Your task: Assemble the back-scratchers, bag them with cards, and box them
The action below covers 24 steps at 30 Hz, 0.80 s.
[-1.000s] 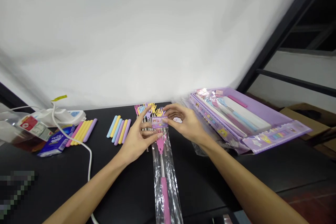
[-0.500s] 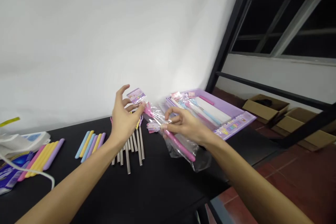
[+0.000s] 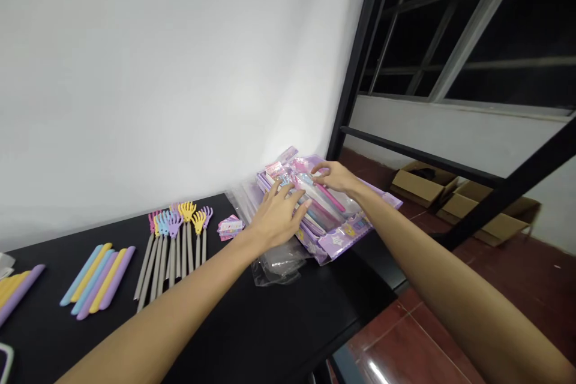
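Observation:
A lilac display box (image 3: pixel 342 241) holds several bagged back scratchers. Over its left side spreads my left hand (image 3: pixel 279 219), open, fingertips at the clear wrapping of the scratchers. My right hand (image 3: pixel 335 179) is above the box's far right part, fingers loosely bent and apart, close to a bagged pink back scratcher (image 3: pixel 332 198) lying among the others. Whether its fingertips touch the wrapping I cannot tell. Clear plastic bags (image 3: pixel 279 264) lie beside and partly beneath the box's left edge.
Left of my hands are several steel back scratchers (image 3: pixel 182 246) with coloured claw heads and a stack of header cards (image 3: pixel 230 227). Further left lie coloured handles (image 3: pixel 96 282) on the black table (image 3: pixel 252 336). Cardboard boxes (image 3: pixel 418 186) stand on the floor beyond the black metal frame (image 3: pixel 355 54).
The bagged pink back scratcher, held in both hands before, now lies in the lilac box. Both hands have moved over the box and loosened. The view has swung right.

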Tool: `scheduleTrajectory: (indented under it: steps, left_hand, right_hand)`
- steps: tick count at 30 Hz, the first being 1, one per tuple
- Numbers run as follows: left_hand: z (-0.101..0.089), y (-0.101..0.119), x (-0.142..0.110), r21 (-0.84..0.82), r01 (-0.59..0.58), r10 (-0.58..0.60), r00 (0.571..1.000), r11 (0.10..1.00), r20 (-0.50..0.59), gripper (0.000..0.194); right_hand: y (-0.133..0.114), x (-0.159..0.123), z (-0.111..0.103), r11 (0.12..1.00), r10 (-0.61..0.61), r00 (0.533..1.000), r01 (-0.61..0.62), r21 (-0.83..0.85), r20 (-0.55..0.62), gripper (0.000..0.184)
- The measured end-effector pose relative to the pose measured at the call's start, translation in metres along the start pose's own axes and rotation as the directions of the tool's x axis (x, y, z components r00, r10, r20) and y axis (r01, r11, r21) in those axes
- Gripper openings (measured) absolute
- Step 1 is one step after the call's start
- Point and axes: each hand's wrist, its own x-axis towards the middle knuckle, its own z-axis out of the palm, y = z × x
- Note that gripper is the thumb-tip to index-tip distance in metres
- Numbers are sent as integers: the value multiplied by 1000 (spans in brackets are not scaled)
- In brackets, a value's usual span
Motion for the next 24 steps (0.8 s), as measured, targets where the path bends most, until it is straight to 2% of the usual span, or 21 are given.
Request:
scheduleTrajectory:
  steps: [4, 7, 9, 11, 13, 15, 17, 20, 23, 24]
  left_hand:
    - [9, -2, 3, 41, 48, -52, 993, 998, 103, 50]
    - [8, -8, -2, 44, -2, 0, 998, 999, 59, 50]
    - [0, -14, -7, 50, -52, 51, 999, 997, 19, 48]
    - [-16, -24, -13, 58, -68, 69, 998, 996, -11, 47]
    - [-40, -36, -23, 54, -35, 37, 999, 998, -37, 45]
    - [-68, -49, -37, 38, 34, -32, 998, 999, -50, 42]
    - [-94, -63, -56, 59, 136, -134, 990, 989, -50, 39]
    - [-120, -82, -95, 97, 297, -291, 954, 950, -68, 37]
    - [-126, -97, -136, 128, 361, -354, 933, 924, -69, 36]
    - [-125, -100, -149, 136, 364, -357, 931, 922, -74, 35]
  right_hand:
    - [14, -1, 14, 995, -17, 999, 21, -102, 44, 10]
    - [10, -8, 11, 980, -62, 998, 58, -190, -19, 9]
    - [-3, -12, 7, 970, -108, 992, 93, -223, -59, 2]
    - [-27, -16, 5, 963, -180, 980, 159, -218, -82, 9]
    - [-60, -21, 6, 951, -279, 957, 263, -163, -83, 16]
    - [-96, -26, 12, 927, -374, 926, 371, -55, -51, 18]
    - [-131, -31, 23, 907, -419, 908, 418, 47, -4, 16]
    - [-172, -42, 52, 897, -429, 899, 415, 150, 81, 12]
    - [-194, -60, 92, 920, -389, 901, 371, 124, 193, 4]
    - [-197, -68, 105, 934, -358, 897, 348, 85, 259, 8]
